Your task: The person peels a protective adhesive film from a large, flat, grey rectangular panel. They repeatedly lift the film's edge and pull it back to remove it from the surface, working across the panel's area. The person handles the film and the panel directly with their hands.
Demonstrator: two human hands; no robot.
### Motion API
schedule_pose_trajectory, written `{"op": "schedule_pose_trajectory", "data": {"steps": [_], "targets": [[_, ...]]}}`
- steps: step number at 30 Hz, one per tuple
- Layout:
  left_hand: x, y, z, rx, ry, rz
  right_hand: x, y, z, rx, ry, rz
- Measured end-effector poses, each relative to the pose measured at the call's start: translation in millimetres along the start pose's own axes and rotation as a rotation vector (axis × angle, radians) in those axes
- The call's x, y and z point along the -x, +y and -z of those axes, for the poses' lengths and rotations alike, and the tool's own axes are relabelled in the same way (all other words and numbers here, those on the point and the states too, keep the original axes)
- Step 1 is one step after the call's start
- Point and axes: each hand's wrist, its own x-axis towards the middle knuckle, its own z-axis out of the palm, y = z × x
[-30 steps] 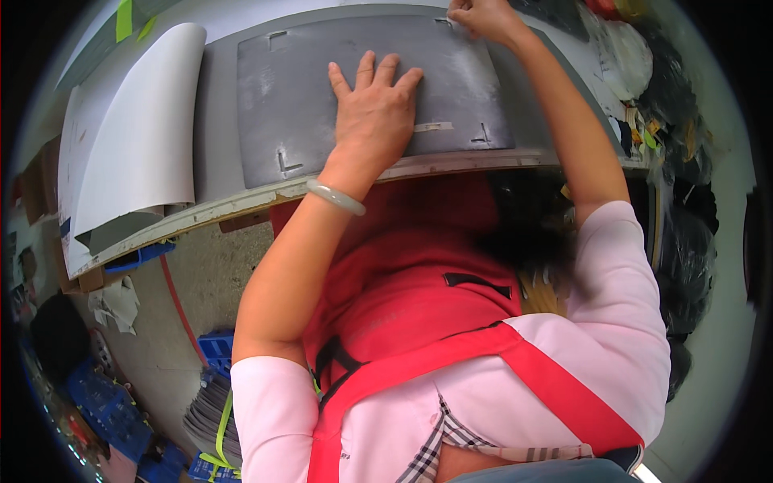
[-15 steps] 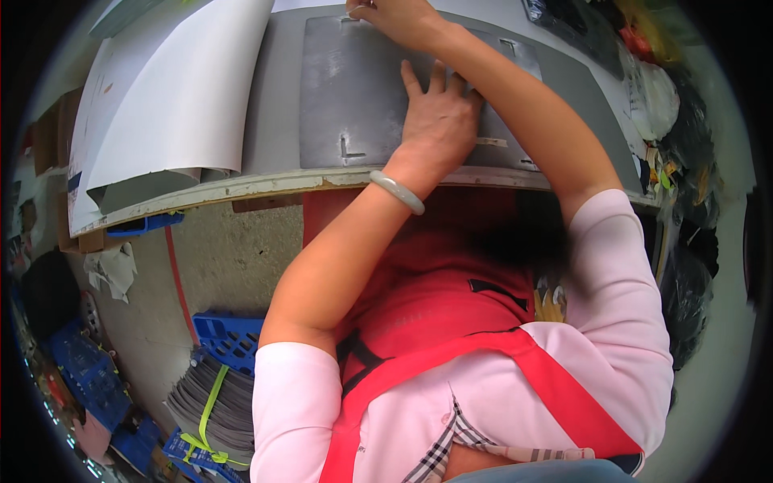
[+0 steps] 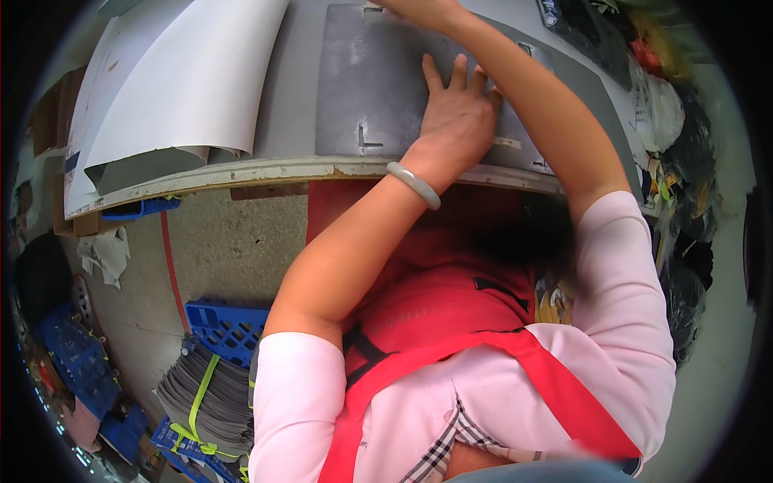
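Note:
A flat dark grey template plate [image 3: 378, 88] with L-shaped corner slots lies on a larger grey sheet [image 3: 286, 105] on the worktable. My left hand [image 3: 459, 121] rests on the plate with its fingers spread, a pale bangle at the wrist. Reaching across above it, my right hand [image 3: 423, 10] is at the plate's far left corner slot. Its fingers are drawn together there. The top edge of the picture cuts part of them off, and whatever they hold cannot be made out.
A curled white sheet [image 3: 189, 76] covers the table's left side. The table's front edge [image 3: 282, 171] runs before me. Dark plastic bags [image 3: 688, 161] crowd the right. Below left, a strapped stack of grey sheets [image 3: 209, 394] stands by a blue crate [image 3: 229, 326].
The whole table has shifted slightly right and up in the picture. My left hand stays flat on the plate, and my right hand remains at the same far left slot.

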Motion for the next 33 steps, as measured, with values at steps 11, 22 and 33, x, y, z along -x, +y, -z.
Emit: {"op": "schedule_pose_trajectory", "data": {"steps": [11, 22, 33], "targets": [[0.1, -1.1, -2.1, -0.017, 0.078, -0.026, 14.0, -15.5, -4.2, -0.289, -0.120, -0.409], [12.2, -6.6, -6.1, 0.022, 0.116, -0.045, 136.9, -98.8, 4.8, -0.035, -0.458, -0.151], [14.2, -7.0, -6.6, -0.044, 0.014, -0.017, 157.4, -123.2, 6.1, 0.461, -0.360, -0.073]]}}
